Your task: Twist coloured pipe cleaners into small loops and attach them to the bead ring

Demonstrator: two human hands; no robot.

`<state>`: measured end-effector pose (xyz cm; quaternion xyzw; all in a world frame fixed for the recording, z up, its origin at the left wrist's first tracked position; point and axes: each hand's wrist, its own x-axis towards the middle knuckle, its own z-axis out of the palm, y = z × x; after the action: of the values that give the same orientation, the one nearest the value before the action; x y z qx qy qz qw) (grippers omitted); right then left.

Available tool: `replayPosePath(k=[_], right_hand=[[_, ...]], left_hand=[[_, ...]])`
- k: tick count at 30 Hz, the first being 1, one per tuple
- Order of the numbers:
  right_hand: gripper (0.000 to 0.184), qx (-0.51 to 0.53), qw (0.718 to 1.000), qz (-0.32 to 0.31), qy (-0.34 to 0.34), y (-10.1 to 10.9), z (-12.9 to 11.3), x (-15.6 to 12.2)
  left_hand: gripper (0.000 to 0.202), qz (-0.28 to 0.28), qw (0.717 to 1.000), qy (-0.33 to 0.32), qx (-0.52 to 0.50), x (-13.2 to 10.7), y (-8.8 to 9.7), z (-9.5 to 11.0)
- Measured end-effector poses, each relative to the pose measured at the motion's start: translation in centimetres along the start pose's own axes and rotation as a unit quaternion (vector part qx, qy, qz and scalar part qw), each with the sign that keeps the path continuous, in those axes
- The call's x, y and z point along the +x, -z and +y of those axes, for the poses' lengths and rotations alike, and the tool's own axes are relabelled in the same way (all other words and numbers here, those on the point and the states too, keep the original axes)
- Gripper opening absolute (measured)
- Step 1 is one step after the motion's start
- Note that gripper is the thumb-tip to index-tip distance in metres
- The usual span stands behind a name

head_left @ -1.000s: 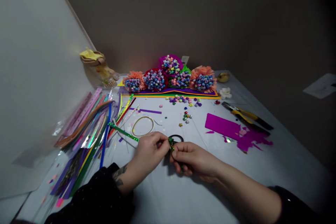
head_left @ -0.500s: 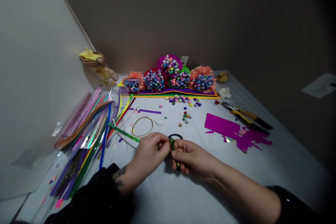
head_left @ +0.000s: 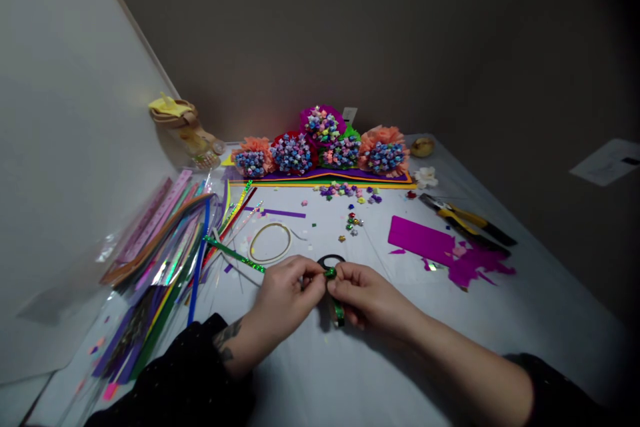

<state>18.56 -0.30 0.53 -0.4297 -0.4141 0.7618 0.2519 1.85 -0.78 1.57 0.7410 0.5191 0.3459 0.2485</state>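
Observation:
My left hand [head_left: 287,297] and my right hand [head_left: 367,297] meet low in the middle of the white table [head_left: 525,307]. Both pinch a narrow glittery green paper strip [head_left: 333,287] between thumb and fingers, folded into a small knot at the fingertips. The strip's free end hangs down below my right hand. Just beyond the fingertips lie black scissors [head_left: 331,259], partly hidden by my hands.
Bundles of coloured paper strips [head_left: 165,247] lie at the left, with a tape ring [head_left: 271,242] beside them. Small folded stars [head_left: 353,220] are scattered mid-table. Magenta paper [head_left: 423,240] and yellow-handled pliers [head_left: 465,220] sit at the right. Star bouquets [head_left: 323,147] line the back.
My hands have shifted slightly; the green strip's tail now hangs lower below my right fingers, and the folded knot sits tighter between the fingertips.

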Motion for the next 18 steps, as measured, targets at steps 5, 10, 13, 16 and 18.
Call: replayPosePath(k=[5,10,13,16,18], right_hand=[[0.047,-0.003,0.999,-0.006,0.033,0.08,-0.05,-0.03],[0.046,-0.018,0.998,0.016,0.058,0.20,-0.25,-0.14],[0.046,-0.028,0.995,0.036,0.083,0.18,-0.51,-0.17],[0.048,-0.026,0.995,0.045,0.090,0.21,-0.55,-0.02],[0.049,-0.023,0.995,0.045,0.089,0.26,-0.45,0.09]], left_hand=[[0.007,-0.008,0.999,-0.051,0.011,-0.15,0.02,-0.15],[0.008,-0.004,0.999,-0.052,-0.004,-0.11,0.13,0.14],[0.009,-0.024,0.999,0.003,-0.037,-0.09,-0.02,0.35],[0.009,-0.046,0.989,0.094,-0.109,-0.02,-0.34,0.38],[0.009,-0.057,0.973,0.146,-0.171,0.11,-0.49,0.35]])
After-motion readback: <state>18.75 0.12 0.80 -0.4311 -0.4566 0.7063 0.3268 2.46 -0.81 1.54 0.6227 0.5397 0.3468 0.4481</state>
